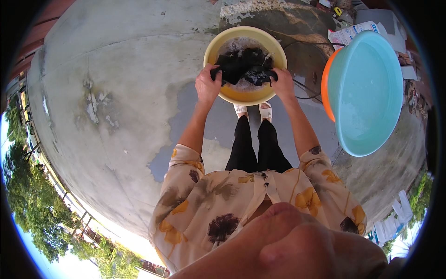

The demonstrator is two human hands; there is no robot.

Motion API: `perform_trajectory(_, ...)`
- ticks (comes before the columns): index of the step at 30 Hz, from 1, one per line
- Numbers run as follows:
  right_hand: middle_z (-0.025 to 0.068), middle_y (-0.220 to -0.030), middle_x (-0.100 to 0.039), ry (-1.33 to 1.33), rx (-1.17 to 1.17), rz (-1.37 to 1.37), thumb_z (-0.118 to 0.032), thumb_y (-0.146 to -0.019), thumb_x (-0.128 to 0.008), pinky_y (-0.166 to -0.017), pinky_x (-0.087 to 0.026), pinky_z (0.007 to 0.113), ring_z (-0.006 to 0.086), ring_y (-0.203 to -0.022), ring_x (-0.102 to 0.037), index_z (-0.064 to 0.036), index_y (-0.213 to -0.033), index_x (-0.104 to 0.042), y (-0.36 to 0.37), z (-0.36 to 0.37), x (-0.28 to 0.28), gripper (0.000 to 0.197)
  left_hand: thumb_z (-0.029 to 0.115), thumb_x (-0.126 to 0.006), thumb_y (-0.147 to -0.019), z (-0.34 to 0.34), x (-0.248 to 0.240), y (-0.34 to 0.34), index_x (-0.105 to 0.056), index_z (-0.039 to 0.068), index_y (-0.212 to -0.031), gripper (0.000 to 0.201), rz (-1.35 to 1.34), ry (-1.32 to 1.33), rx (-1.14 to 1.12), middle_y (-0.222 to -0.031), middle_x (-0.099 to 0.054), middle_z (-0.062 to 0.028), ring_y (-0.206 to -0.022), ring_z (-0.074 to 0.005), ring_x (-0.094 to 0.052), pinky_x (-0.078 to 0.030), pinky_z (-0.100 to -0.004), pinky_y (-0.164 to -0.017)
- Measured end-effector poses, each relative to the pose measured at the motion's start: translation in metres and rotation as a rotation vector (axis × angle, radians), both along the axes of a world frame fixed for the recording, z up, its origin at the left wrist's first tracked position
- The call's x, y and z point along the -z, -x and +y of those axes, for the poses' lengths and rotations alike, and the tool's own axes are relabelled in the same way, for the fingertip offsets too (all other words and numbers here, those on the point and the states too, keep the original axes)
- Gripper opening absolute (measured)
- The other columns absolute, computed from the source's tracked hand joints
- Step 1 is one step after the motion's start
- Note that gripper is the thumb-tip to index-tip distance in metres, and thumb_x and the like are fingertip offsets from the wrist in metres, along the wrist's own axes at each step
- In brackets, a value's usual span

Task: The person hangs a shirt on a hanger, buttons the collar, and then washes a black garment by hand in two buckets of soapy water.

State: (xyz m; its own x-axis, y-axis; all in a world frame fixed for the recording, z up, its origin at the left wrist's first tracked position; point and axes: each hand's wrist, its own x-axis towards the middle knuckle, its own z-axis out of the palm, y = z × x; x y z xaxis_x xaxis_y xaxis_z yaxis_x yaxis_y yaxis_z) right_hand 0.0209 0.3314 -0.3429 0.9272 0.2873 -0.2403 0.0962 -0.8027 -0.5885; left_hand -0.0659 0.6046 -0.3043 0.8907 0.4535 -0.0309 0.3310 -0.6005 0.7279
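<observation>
A yellow basin (254, 96) in front of my feet holds soapy water and a bunched, wet black garment (239, 65); its exact kind I cannot make out. At the basin's left side, my left hand (207, 84) is closed round one end of the black cloth. Over the right side, my right hand (282, 84) grips the other end between thumb and fingers. Between the two hands the cloth stretches across the basin, and its middle lies in the foam. Part of my fingers is hidden by the cloth.
To the right stands a large light blue basin (369, 93), with an orange basin (329, 86) behind its left edge. A dark hose or cord (311, 43) runs between the yellow and blue basins. A white printed sack (350, 33) lies beyond. The concrete floor (125, 107) has wet patches.
</observation>
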Motion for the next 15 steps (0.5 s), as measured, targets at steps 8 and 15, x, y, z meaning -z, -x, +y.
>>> perform_trajectory(8, 0.0177, -0.110, -0.072, -0.230, 0.025, -0.034, 0.001, -0.083, -0.061, -0.092, -0.052, 0.041, 0.0352, -0.103, -0.068, -0.0040, -0.117, -0.067, 0.016, -0.009, -0.141, 0.035, 0.005, -0.059, -0.090, 0.012, -0.117, -0.010, -0.058, 0.008, -0.119, 0.029, -0.058, 0.054, 0.127, -0.093, -0.069, -0.0231, -0.089, -0.0460, -0.066, -0.053, -0.0510, -0.077)
perform_trajectory(15, 0.0122, -0.096, -0.070, -0.570, 0.134, 0.073, -0.003, -0.082, -0.064, -0.085, -0.051, 0.033, 0.0211, -0.089, -0.066, -0.0010, -0.113, -0.064, -0.008, -0.012, -0.190, 0.031, 0.023, -0.062, -0.100, 0.032, -0.187, -0.018, -0.054, 0.010, -0.132, 0.036, -0.148, 0.201, 0.477, -0.120, -0.063, -0.0196, -0.113, -0.0380, -0.061, -0.050, -0.0416, -0.095)
